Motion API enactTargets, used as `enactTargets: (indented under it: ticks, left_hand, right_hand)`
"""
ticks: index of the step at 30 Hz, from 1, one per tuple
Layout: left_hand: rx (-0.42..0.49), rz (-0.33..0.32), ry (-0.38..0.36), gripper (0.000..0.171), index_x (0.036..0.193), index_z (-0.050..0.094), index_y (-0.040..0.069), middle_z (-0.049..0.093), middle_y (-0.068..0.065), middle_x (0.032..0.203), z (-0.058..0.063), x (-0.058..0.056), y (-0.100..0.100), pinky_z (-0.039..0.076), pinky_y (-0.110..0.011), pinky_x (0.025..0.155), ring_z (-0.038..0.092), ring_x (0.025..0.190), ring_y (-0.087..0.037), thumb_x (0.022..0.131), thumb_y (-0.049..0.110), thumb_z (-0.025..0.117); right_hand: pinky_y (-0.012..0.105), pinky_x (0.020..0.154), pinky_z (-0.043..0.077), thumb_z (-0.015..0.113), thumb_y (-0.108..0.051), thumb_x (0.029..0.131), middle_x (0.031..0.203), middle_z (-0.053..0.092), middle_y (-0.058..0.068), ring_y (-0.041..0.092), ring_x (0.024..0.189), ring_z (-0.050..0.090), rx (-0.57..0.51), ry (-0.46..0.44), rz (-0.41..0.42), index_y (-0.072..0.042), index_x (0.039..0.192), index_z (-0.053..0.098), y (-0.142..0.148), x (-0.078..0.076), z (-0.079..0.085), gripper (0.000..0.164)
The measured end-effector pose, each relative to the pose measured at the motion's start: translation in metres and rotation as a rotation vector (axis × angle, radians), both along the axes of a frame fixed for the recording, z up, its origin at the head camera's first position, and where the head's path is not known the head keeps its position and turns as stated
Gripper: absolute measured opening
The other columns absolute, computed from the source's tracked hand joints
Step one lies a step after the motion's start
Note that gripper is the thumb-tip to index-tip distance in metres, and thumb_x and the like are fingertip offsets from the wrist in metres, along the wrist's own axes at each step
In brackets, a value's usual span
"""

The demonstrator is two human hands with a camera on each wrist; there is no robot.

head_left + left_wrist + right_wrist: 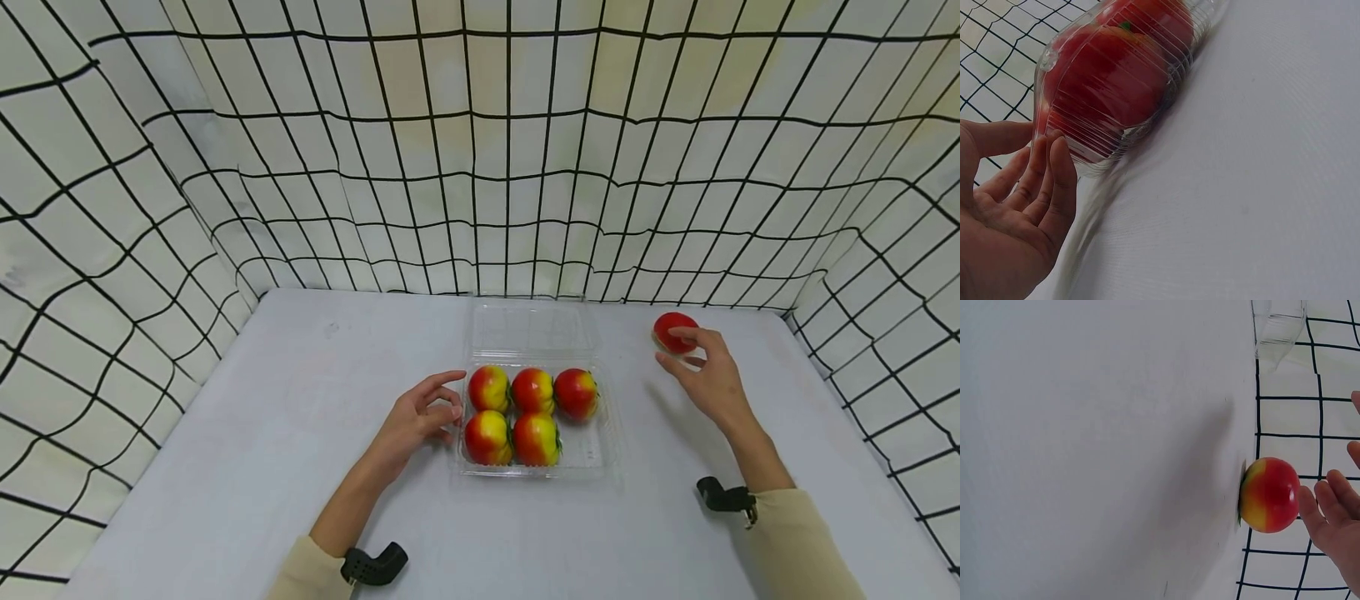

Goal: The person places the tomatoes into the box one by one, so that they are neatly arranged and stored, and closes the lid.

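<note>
Several round red-and-yellow fruits [536, 439] with green leafy bits sit in a clear plastic box [588, 454], whose lid [532, 327] is folded back behind it. My left hand [420, 421] is at the box's left side, with relaxed, bent fingertips right at its wall. In the left wrist view, those fingertips [1060, 153] overlap the box corner. At the back right, another fruit [1270, 495] rests on the table. My right hand [708, 375] reaches over it with thumb and fingers spread. In the right wrist view, one fingertip is right at the fruit's side.
The box's front right space holds no fruit. Pale cloth covers the table [315, 467]. Black-corded netting [487, 167] stands behind and on both sides, close to the table's back edge. A black wrist camera [723, 495] sits on each forearm.
</note>
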State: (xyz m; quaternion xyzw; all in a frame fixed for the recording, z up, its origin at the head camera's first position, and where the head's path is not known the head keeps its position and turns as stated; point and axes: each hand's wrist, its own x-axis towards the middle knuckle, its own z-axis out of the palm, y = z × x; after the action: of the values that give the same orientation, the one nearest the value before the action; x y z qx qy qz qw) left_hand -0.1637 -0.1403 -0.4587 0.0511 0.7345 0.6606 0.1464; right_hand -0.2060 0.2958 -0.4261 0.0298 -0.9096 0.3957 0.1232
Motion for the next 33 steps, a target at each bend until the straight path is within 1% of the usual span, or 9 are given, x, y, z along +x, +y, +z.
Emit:
enactTargets:
  ticks: [2, 3, 4, 9, 14, 21, 27, 33]
  left_hand:
    - [-0.002, 0.002, -0.001, 0.054, 0.151, 0.052, 0.019, 0.061, -0.01, 0.113, 0.001, 0.0, 0.0, 0.062, -0.026, 0.077, 0.064, 0.09, -0.016, 0.099, 0.02, 0.069]
    - [-0.004, 0.002, -0.001, 0.055, 0.151, 0.052, 0.019, 0.061, -0.01, 0.113, 0.001, 0.001, -0.001, 0.062, -0.025, 0.077, 0.064, 0.09, -0.016, 0.099, 0.02, 0.069]
    - [-0.007, 0.003, -0.001, 0.055, 0.151, 0.052, 0.019, 0.062, -0.01, 0.113, 0.001, 0.001, -0.001, 0.062, -0.025, 0.077, 0.064, 0.09, -0.016, 0.099, 0.02, 0.069]
    - [-0.005, 0.001, -0.003, 0.054, 0.151, 0.052, 0.018, 0.062, -0.009, 0.112, 0.001, 0.001, 0.0, 0.062, -0.025, 0.077, 0.064, 0.089, -0.016, 0.099, 0.018, 0.068]
    - [0.004, 0.001, -0.006, 0.055, 0.151, 0.051, 0.017, 0.063, -0.008, 0.111, 0.002, 0.001, 0.0, 0.062, -0.025, 0.076, 0.063, 0.089, -0.017, 0.099, 0.017, 0.068]
    - [0.022, 0.006, -0.013, 0.055, 0.151, 0.051, 0.017, 0.063, -0.007, 0.109, 0.004, 0.001, 0.001, 0.063, -0.027, 0.075, 0.063, 0.092, -0.02, 0.099, 0.015, 0.068]
    - [0.051, 0.001, -0.023, 0.055, 0.152, 0.051, 0.015, 0.063, -0.005, 0.107, 0.004, 0.001, -0.001, 0.064, -0.028, 0.074, 0.064, 0.091, -0.019, 0.1, 0.015, 0.068]
    - [0.07, -0.007, -0.033, 0.055, 0.152, 0.05, 0.014, 0.063, -0.005, 0.107, 0.004, 0.0, -0.002, 0.064, -0.029, 0.073, 0.065, 0.09, -0.019, 0.1, 0.015, 0.068]
  right_hand:
    - [0.059, 0.105, 0.053, 0.074, -0.017, 0.097, 0.145, 0.045, 0.027, 0.045, 0.136, 0.045, 0.007, -0.009, -0.001, 0.0, 0.143, 0.052, 0.002, -0.001, 0.0, 0.054]
    - [0.064, 0.105, 0.051, 0.074, -0.017, 0.097, 0.146, 0.044, 0.028, 0.047, 0.136, 0.044, 0.006, -0.013, -0.001, 0.001, 0.144, 0.051, 0.002, -0.002, 0.0, 0.055]
    - [0.066, 0.105, 0.05, 0.074, -0.016, 0.097, 0.147, 0.043, 0.029, 0.048, 0.136, 0.043, 0.004, -0.015, -0.001, 0.002, 0.144, 0.051, 0.003, -0.003, 0.0, 0.056]
    - [0.068, 0.107, 0.048, 0.074, -0.015, 0.096, 0.149, 0.039, 0.031, 0.051, 0.14, 0.039, 0.005, -0.032, -0.016, 0.003, 0.145, 0.049, 0.008, -0.007, 0.0, 0.058]
    - [0.069, 0.109, 0.046, 0.075, -0.015, 0.095, 0.15, 0.037, 0.033, 0.052, 0.143, 0.036, 0.034, -0.058, -0.027, 0.004, 0.147, 0.047, 0.012, -0.011, 0.0, 0.062]
    - [0.07, 0.109, 0.045, 0.074, -0.019, 0.096, 0.154, 0.032, 0.034, 0.054, 0.145, 0.032, 0.047, -0.095, -0.028, 0.004, 0.153, 0.04, 0.018, -0.017, -0.003, 0.071]
    - [0.072, 0.109, 0.043, 0.074, -0.017, 0.095, 0.157, 0.028, 0.036, 0.055, 0.146, 0.03, 0.043, -0.1, -0.021, 0.005, 0.155, 0.036, 0.02, -0.021, -0.004, 0.074]
    - [0.075, 0.106, 0.043, 0.075, -0.018, 0.095, 0.159, 0.026, 0.037, 0.057, 0.147, 0.029, 0.061, -0.116, -0.008, 0.002, 0.158, 0.032, 0.022, -0.025, -0.007, 0.079]
